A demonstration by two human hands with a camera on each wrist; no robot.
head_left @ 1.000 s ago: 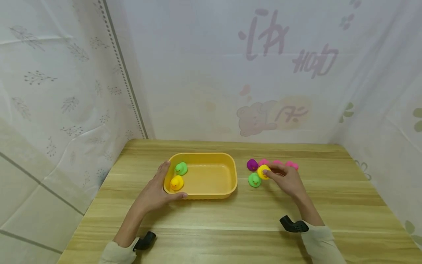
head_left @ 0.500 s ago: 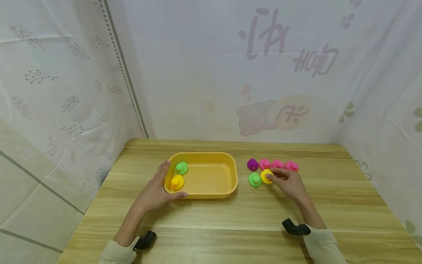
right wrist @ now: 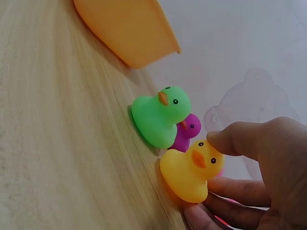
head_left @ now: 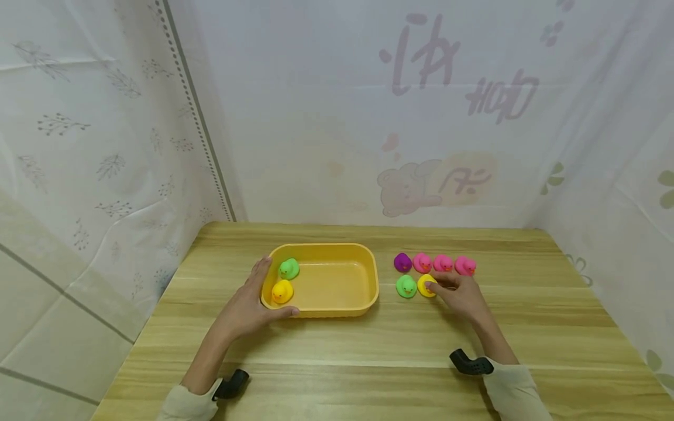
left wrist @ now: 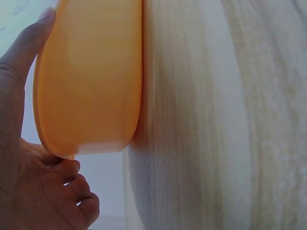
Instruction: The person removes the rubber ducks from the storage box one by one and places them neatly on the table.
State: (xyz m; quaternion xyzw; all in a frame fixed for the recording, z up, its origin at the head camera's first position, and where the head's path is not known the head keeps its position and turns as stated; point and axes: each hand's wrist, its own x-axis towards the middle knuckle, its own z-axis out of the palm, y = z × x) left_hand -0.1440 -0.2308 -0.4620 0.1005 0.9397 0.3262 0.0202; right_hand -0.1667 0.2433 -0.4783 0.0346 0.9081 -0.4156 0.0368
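Observation:
In the head view my right hand (head_left: 460, 294) pinches a yellow rubber duck (head_left: 426, 285) by thumb and fingers at table height. In the right wrist view my thumb touches the head of this yellow duck (right wrist: 189, 175), with fingers behind its body. Just left of it is a green rubber duck (head_left: 406, 286). Behind them a purple duck (head_left: 402, 262) and three pink ducks (head_left: 443, 263) form a row. My left hand (head_left: 246, 305) holds the left end of a yellow plastic basin (head_left: 372, 292), thumb on the near rim. Inside lie a green duck (head_left: 288, 269) and a yellow duck (head_left: 282, 291).
A wood-grain table (head_left: 337, 368) carries everything, its far edge meeting a printed cloth backdrop (head_left: 295, 117). More patterned cloth (head_left: 105, 146) hangs at the left. Black wrist mounts (head_left: 470, 362) sit on both forearms.
My right hand has lowered the yellow duck toward the near side and slightly right, to beside the green one. The pink ducks show fully now. My left hand and the basin stay put.

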